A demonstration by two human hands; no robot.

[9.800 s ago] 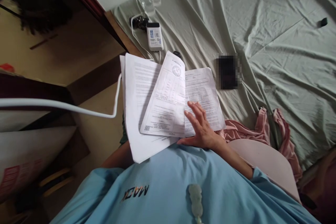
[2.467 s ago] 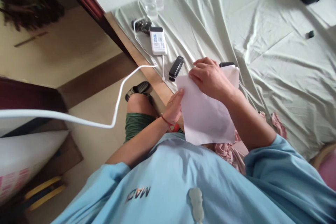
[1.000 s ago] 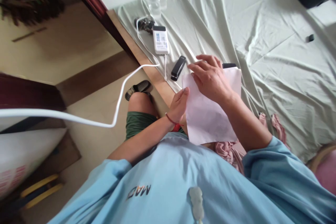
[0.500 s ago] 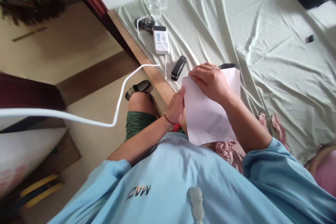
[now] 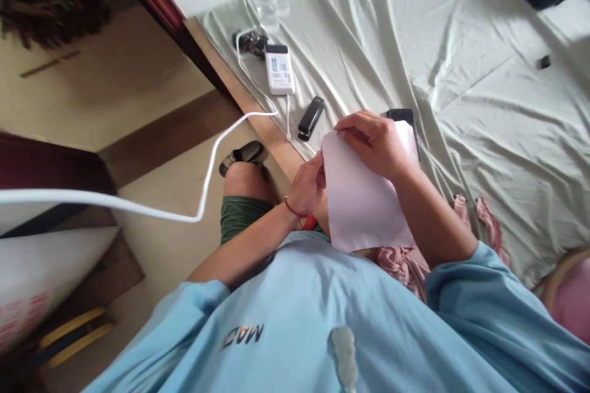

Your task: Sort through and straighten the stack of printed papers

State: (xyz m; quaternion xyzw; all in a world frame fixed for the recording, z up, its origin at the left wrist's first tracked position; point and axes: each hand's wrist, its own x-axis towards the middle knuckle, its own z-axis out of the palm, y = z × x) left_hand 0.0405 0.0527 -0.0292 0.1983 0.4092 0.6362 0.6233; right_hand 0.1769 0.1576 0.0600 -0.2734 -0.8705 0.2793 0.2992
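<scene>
White paper point(image 5: 364, 202) lies across my lap, reaching toward the bed's edge. My left hand point(image 5: 308, 185) grips the paper's left edge, with the fingers partly behind it. Over its upper part, my right hand point(image 5: 372, 138) pinches the top left corner area between thumb and fingers. Just beyond the hands, a black stapler point(image 5: 311, 118) rests on the sheet. A black phone-like object point(image 5: 405, 116) is partly covered by the paper's upper right corner.
A white power bank point(image 5: 279, 70) with a white cable point(image 5: 216, 147) lies on the pale green sheet point(image 5: 359, 43). Clear cups point(image 5: 267, 3) stand by the wall. Pink cloth point(image 5: 399, 264) is beside my lap. A small black object point(image 5: 545, 61) lies farther right.
My right hand has lifted slightly off the paper and its fingers have curled at the corner. The paper's upper right corner has dropped, showing more of the black object.
</scene>
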